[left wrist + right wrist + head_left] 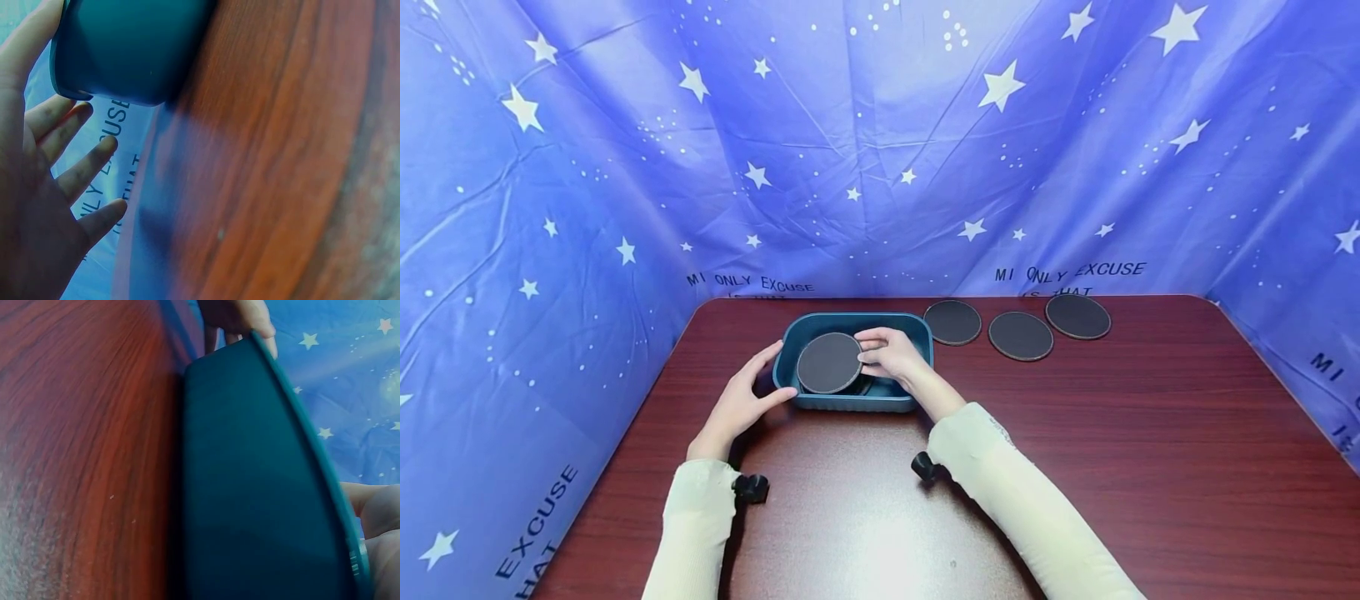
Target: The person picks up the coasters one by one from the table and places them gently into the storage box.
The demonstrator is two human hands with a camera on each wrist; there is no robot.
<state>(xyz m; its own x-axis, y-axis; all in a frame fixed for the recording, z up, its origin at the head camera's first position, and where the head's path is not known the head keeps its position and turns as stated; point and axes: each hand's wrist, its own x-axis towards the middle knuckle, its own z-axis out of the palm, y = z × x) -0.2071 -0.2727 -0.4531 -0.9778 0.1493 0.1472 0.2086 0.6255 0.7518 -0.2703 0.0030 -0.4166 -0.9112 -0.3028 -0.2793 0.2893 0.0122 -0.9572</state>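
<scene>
A teal rectangular tub (853, 403) stands toward the back of the table. My left hand (740, 407) is at its left end, thumb on the front corner of the rim and fingers reaching along the left side. In the left wrist view the fingers of that hand (37, 169) are spread and fairly straight, some off the tub. My right hand (891, 357) reaches over the tub and pinches the right edge of a round black coaster (829, 363) with a pale rim. Under this coaster, a dark edge shows inside the tub.
Three more round black coasters lie right of the tub: one beside its corner (952, 322), a middle coaster (1021, 336) and a farther one (1078, 317). A blue star-printed cloth (865, 125) hangs behind the reddish-brown table (1150, 450) and along its sides.
</scene>
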